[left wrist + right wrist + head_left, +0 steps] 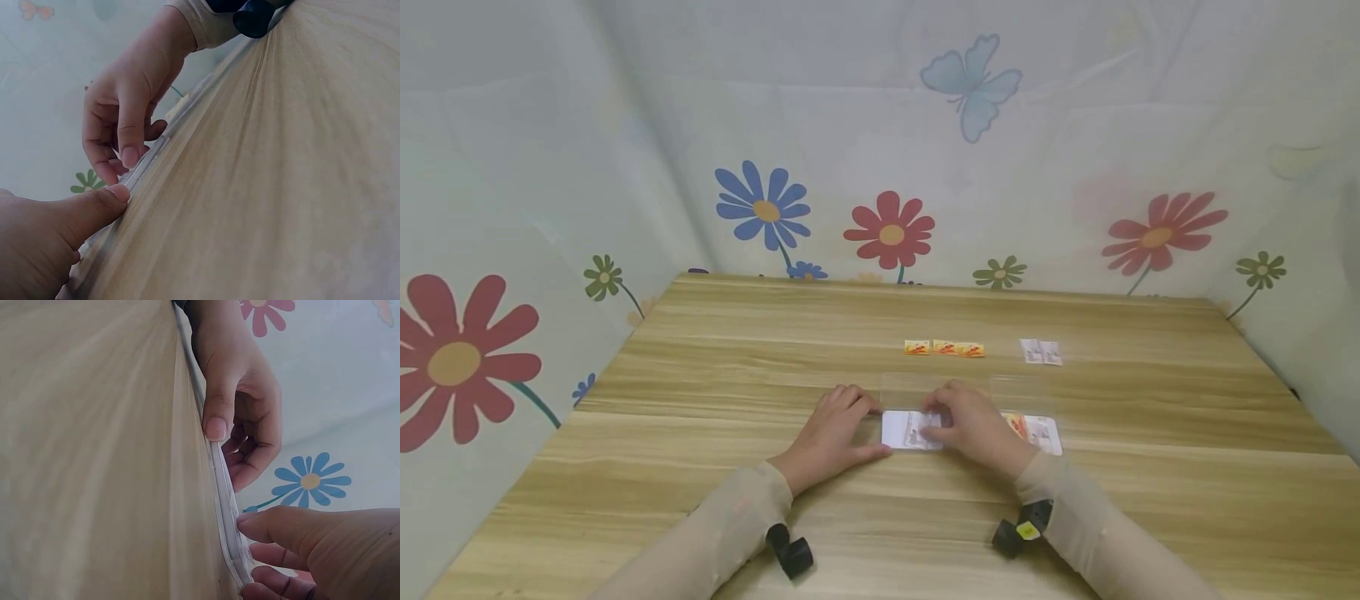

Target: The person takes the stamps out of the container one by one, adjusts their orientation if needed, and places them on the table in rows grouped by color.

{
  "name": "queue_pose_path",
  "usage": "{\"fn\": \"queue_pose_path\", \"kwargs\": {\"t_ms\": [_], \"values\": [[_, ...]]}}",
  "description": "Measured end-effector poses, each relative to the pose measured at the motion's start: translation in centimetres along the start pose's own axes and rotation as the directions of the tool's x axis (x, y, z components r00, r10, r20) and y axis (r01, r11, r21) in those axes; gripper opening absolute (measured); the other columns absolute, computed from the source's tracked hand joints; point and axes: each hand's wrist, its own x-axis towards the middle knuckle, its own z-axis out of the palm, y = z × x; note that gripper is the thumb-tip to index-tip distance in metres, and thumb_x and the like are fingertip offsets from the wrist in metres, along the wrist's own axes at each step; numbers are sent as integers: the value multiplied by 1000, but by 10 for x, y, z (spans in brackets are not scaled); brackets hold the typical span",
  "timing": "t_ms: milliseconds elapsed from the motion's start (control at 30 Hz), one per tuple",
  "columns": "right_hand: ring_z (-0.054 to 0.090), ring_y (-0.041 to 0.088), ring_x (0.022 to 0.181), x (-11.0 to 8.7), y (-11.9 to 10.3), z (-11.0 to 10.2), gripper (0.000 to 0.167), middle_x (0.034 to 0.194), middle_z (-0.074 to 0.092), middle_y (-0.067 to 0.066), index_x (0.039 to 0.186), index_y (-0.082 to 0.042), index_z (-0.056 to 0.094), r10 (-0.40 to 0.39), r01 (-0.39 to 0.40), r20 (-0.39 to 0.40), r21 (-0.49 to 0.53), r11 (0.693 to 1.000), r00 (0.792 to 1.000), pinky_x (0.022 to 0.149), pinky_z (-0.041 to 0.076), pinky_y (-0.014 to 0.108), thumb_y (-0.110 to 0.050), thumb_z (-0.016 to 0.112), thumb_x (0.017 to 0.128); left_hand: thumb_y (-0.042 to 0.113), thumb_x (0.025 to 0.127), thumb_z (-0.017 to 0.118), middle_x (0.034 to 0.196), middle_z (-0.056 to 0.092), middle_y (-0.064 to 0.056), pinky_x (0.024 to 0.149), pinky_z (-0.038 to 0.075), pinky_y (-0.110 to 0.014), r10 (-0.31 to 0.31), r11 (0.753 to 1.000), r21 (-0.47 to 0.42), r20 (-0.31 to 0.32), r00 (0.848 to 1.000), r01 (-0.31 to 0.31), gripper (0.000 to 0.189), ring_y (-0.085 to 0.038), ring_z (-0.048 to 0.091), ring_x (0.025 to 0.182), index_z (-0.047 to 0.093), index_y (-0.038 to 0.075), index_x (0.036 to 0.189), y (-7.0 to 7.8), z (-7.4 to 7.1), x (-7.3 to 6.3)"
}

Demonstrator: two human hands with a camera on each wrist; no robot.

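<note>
A small clear plastic case with a white base [893,429] lies on the table, its transparent lid [910,390] folded back behind. My left hand [835,437] holds the case at its left end, the thumb at the near corner and the fingers at the far one. Inside it lies a pale printed card [914,430]. My right hand [976,427] bends over the right end, thumb and fingertips on that card; its palm side is hidden from the head view. Low in the right wrist view, the right fingertips [245,522] are right at the case's rim [224,500].
Partly behind the right hand is a second case [1052,435], with an orange card [1017,425] and a pale card [1039,431] in it. Further back lie several orange-yellow cards [945,347] in a row and two pale cards [1041,352]. A flowered curtain [850,125] stands behind the wooden table [737,350].
</note>
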Motion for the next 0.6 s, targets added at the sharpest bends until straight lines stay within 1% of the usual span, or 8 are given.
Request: {"fn": "queue_pose_path", "kwargs": {"t_ms": [300,433,600], "values": [[47,10,74,0,1,2,25,86,57,-1,101,-13,69,16,-16,0,-1,1000,1000,66,40,24,-23,77,80,46,76,77,111,58,-3,102,39,-42,0,1000,-4,3,1000,0,51,-22,50,107,63,12,112,0,1,0],[48,10,75,0,1,2,26,89,58,-2,102,-13,68,9,-9,-4,6,1000,1000,67,41,23,-22,77,80,46,76,76,111,58,-3,102,39,-41,0,1000,1,4,1000,0,51,-22,50,107,63,13,112,0,1,0],[48,10,75,-1,1,3,25,89,59,-1,102,-13,67,-12,12,-17,16,1000,1000,65,40,22,-20,77,80,45,77,77,112,58,-3,102,39,-42,-7,1000,-6,9,1000,7,51,-22,50,107,63,13,113,1,0,0]]}}
